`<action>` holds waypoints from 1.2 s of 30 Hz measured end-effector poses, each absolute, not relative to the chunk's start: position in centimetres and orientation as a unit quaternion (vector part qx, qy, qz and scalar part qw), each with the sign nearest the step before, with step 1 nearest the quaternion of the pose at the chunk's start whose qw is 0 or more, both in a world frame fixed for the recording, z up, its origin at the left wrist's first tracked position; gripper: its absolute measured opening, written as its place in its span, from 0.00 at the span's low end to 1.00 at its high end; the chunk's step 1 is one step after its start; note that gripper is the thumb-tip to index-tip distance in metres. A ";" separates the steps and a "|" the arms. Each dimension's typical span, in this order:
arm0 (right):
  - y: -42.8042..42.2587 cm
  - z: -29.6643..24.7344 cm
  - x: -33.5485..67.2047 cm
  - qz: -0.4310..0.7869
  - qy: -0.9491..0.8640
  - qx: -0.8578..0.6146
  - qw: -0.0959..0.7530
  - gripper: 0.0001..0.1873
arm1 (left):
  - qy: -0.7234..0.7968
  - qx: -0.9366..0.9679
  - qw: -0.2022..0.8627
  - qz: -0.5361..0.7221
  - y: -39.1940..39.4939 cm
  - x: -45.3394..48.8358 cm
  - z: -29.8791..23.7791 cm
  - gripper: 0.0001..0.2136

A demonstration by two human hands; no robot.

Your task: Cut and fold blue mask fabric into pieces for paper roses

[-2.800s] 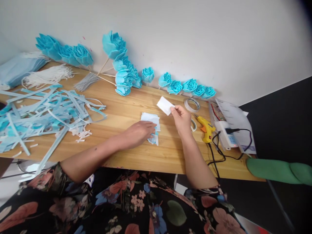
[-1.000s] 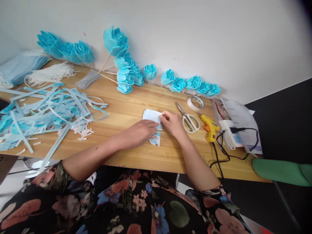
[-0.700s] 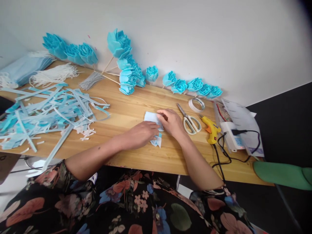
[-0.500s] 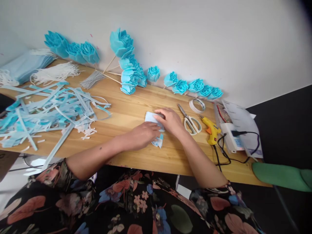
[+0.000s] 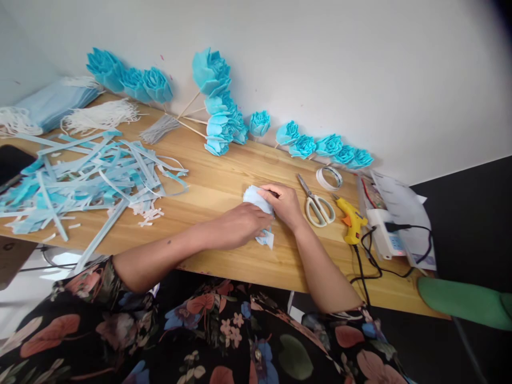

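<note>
small stack of pale blue pieces point(image 5: 253, 194) gathered under both hands at the near middle of the wooden table point(image 5: 216, 184)
the stack's upper edge is pinched by the right hand point(image 5: 286, 204), fingers closed narrowly on it. the left hand point(image 5: 243, 225) is laid over its lower part, and whether it grips or only presses cannot be told. the edges are best squared while the pile is pressed flat, so that no layer slips. the pieces look thin, soft and slightly fanned, with a corner showing below the left hand. scissors point(image 5: 319, 205) lie just beside the right hand.
</note>
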State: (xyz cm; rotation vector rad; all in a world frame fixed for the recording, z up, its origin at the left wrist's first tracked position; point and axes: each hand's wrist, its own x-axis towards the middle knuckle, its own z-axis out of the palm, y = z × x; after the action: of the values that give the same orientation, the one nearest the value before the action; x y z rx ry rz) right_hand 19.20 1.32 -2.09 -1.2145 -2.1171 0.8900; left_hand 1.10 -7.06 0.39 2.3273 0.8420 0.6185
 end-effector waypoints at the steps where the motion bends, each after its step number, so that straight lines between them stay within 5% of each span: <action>1: 1.3 -2.2 19.2 0.336 -0.779 -0.451 0.277 0.10 | 0.326 0.869 0.296 0.228 -6.9 0.8 0.7 0.09; 8: 1.6 -2.7 19.4 0.360 -0.753 -0.462 0.298 0.08 | 0.418 0.806 0.366 0.203 -5.3 -2.1 3.2 0.12; 16: 1.3 -2.2 19.2 0.308 -0.801 -0.435 0.274 0.06 | 0.332 0.752 0.531 0.207 -5.2 -1.8 2.9 0.15; 25: 1.5 0.9 21.2 0.262 -0.861 -0.353 0.255 0.12 | 0.307 0.731 0.583 0.175 -4.5 -3.6 3.6 0.15; 32: 0.7 2.2 21.9 0.243 -0.927 -0.280 0.058 0.32 | 0.437 0.504 0.563 0.488 -2.6 -5.2 2.1 0.17; 36: -0.1 1.6 21.0 0.174 -0.937 -0.301 0.040 0.24 | 0.460 0.419 0.569 0.537 -2.0 -4.8 1.5 0.16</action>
State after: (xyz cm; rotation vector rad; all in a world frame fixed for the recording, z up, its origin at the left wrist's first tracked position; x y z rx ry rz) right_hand 20.97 -0.07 1.63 -0.9224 -2.8709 0.5326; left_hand -4.83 -2.04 1.48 0.9845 1.0814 1.2620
